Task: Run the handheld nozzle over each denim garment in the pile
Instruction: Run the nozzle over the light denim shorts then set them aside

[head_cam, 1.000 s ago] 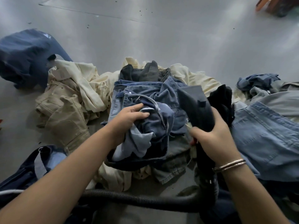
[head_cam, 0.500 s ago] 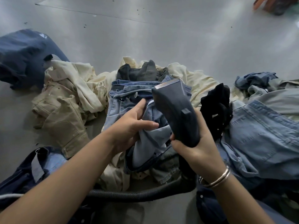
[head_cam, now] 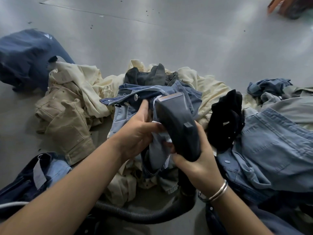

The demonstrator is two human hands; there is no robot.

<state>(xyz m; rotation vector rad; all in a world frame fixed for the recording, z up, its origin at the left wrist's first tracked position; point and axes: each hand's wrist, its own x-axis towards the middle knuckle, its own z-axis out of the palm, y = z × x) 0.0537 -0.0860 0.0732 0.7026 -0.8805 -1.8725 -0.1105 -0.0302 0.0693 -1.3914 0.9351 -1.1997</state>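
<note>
A dark grey handheld nozzle [head_cam: 176, 126] points up and away, its flat mouth near the waistband of a blue denim garment [head_cam: 152, 94] on top of the pile. My right hand [head_cam: 196, 163] grips the nozzle's handle from below. My left hand [head_cam: 138, 133] holds bunched light-blue fabric of the same garment, index finger stretched toward the waistband button. A black ribbed hose [head_cam: 135, 216] runs from the nozzle along the floor under my arms.
Beige trousers [head_cam: 67, 119] and cream cloth [head_cam: 88, 89] lie left. A navy garment [head_cam: 27, 56] sits far left, another [head_cam: 33, 177] near my left arm. Light-blue denim [head_cam: 271, 150] and a black piece [head_cam: 227, 119] lie right. Grey floor [head_cam: 169, 39] stretches beyond.
The nozzle swung up and left from beside the garment until its mouth rose over the waistband. My left hand regripped the fabric and extended its index finger.
</note>
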